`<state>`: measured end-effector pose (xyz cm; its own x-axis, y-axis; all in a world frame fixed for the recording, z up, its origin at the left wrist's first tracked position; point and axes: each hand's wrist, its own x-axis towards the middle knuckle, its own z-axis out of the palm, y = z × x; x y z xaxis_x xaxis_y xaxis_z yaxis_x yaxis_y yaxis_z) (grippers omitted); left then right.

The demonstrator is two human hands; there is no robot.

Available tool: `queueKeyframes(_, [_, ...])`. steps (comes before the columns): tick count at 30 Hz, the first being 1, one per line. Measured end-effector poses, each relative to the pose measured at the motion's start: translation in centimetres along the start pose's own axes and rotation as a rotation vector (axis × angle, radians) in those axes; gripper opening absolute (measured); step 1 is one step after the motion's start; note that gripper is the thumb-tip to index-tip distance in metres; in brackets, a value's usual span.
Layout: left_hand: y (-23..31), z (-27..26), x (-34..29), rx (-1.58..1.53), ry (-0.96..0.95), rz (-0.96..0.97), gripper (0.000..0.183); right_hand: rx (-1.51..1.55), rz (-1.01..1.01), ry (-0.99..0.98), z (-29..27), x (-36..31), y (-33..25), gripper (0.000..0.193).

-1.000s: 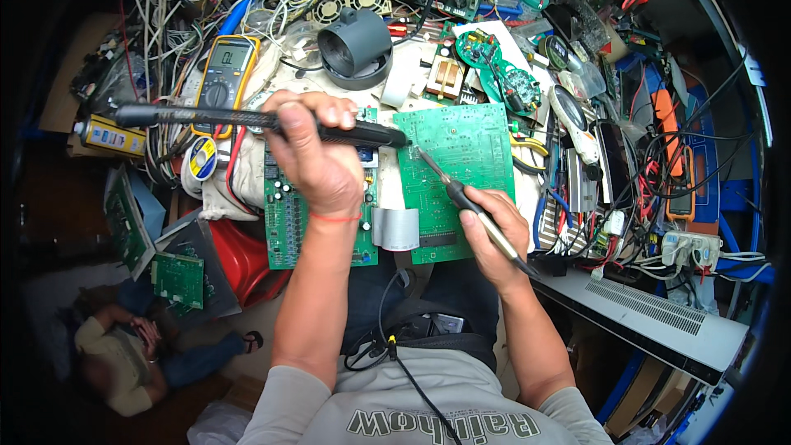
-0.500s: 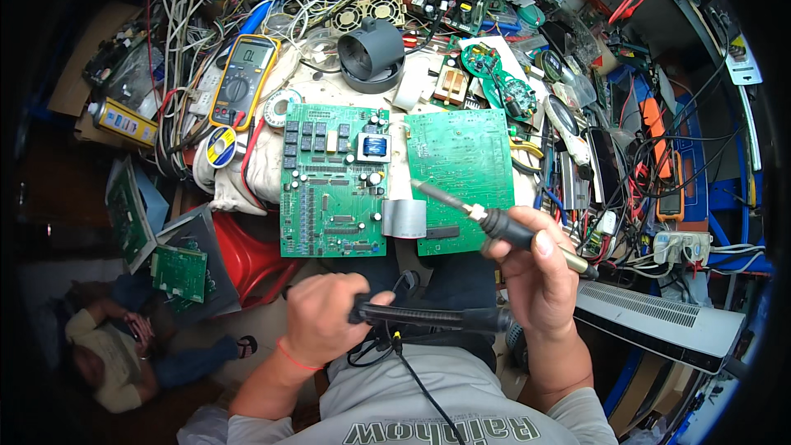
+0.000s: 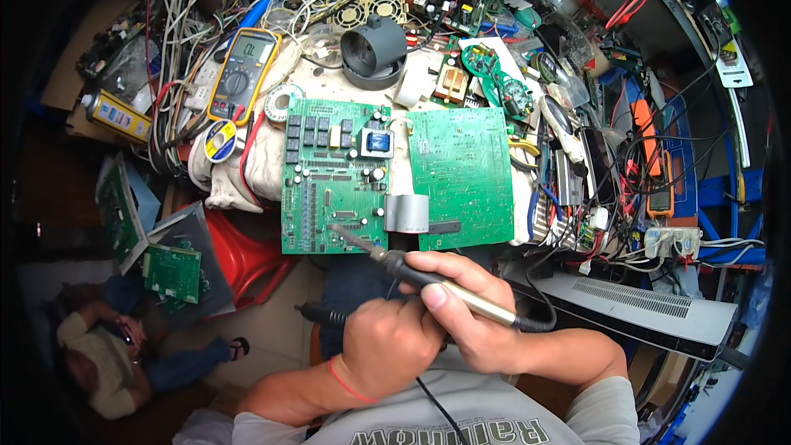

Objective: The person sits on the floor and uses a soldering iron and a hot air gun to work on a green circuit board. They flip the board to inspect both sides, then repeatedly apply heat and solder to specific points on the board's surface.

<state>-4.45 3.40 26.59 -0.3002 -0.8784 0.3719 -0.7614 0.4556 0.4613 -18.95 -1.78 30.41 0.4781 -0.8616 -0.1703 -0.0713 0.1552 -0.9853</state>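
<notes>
A soldering iron [image 3: 412, 274], with a dark grip and a pale metal rear body, lies in my right hand [image 3: 474, 305], fingers closed round it. Its tip points up and left over the lower part of a green circuit board [image 3: 321, 189] carrying relays and a blue transformer; contact cannot be told. My left hand [image 3: 391, 334] is closed on a black tubular tool [image 3: 323, 314] with a ribbed section, its end sticking out to the left. Both hands meet in front of my shirt. A grey ribbon cable [image 3: 407, 213] links to a second green board [image 3: 461, 173].
A yellow multimeter [image 3: 243, 74] and a solder spool [image 3: 221, 142] stand left of the boards. Wires and parts crowd the bench's back and right. A red chair [image 3: 239, 255] is at lower left, where another person [image 3: 103, 346] sits. A long white appliance [image 3: 634, 301] lies right.
My right hand has moved left and down with the soldering iron, bringing its tip over the left board. My left hand has shifted right to meet it, the black tool now pointing left.
</notes>
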Motion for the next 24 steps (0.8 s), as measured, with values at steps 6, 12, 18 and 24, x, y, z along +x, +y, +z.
queueKeyframes(6, [-4.9,0.3,-0.9,-0.047,-0.159,-0.073,0.011,0.246,0.077,0.016,-2.9,1.4,1.4,0.04])
queueKeyframes(12, [-8.4,-4.0,-1.3,-0.362,0.145,-0.424,0.063,-0.099,-0.225,0.405,-8.6,4.1,6.7,0.031])
queueKeyframes(18, [-9.0,-3.3,4.5,-1.009,0.861,-0.191,0.071,-0.547,-0.433,0.404,-9.7,6.3,10.9,0.03])
queueKeyframes(24, [-10.4,1.1,11.3,-1.407,1.031,-0.107,0.032,-0.668,-0.523,0.364,-9.7,7.2,11.1,0.032])
